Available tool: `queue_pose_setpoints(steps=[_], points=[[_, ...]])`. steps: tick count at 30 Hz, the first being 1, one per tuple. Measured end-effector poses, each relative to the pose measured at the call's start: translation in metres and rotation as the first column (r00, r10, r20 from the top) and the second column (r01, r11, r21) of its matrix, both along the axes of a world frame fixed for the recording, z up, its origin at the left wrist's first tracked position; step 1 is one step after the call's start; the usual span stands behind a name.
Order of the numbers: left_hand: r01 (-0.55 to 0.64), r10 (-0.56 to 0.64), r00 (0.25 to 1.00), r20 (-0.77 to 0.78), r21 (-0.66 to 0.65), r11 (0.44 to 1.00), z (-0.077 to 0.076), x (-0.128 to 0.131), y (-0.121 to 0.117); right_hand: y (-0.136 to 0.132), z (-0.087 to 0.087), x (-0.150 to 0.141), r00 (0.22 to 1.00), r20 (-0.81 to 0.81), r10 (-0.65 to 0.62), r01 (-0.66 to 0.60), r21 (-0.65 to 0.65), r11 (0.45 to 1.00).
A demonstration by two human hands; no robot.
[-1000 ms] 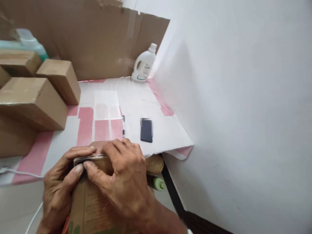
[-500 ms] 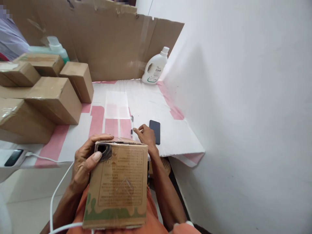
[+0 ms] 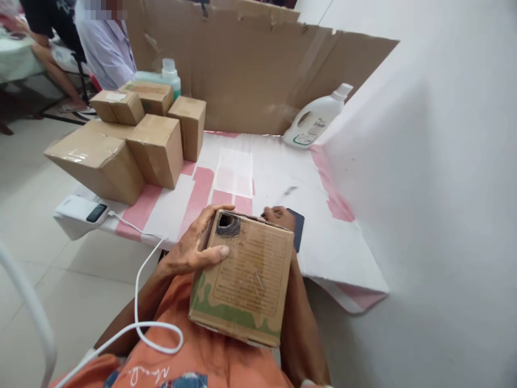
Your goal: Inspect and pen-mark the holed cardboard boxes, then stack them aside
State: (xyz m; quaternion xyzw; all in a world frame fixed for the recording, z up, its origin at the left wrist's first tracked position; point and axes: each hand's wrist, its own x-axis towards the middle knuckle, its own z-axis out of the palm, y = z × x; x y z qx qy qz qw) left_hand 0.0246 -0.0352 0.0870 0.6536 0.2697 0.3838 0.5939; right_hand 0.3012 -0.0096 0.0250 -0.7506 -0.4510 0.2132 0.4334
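A printed cardboard box (image 3: 246, 280) with a dark hole near its top corner rests on my lap, tilted toward me. My left hand (image 3: 194, 248) grips its top left corner, thumb on the front face. My right hand (image 3: 279, 215) reaches past the box onto the white and pink table cover (image 3: 283, 167); only its knuckles show over the box edge. A blurred pen (image 3: 289, 190) sticks up from that hand, apparently held in its fingers. A dark phone (image 3: 299, 231) lies flat just right of the hand.
Several brown boxes (image 3: 153, 145) are stacked at the table's left, a green bottle (image 3: 167, 73) behind them. A white jug (image 3: 315, 118) stands in the far corner against a cardboard screen (image 3: 250, 64). A power bank (image 3: 81, 209) with a white cable (image 3: 137, 302) sits front left. Another person (image 3: 105, 48) sits beyond.
My right hand left the box top, reached to the pen beside the phone and lifted it. The left hand kept hold of the box. My view swung left.
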Motion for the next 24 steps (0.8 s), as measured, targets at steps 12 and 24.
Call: queue_pose_setpoints(steps=[12, 24], points=[[-0.067, 0.067, 0.998, 0.003, 0.022, 0.998, -0.005, 0.009, -0.007, -0.119, 0.130, -0.095, 0.864, -0.367, 0.345, -0.153, 0.460, 0.875], [-0.074, 0.077, 0.994, -0.083, 0.043, 0.996, 0.011, 0.013, -0.008, -0.110, 0.118, -0.086, 0.900, -0.201, 0.387, -0.283, 0.407, 0.868]])
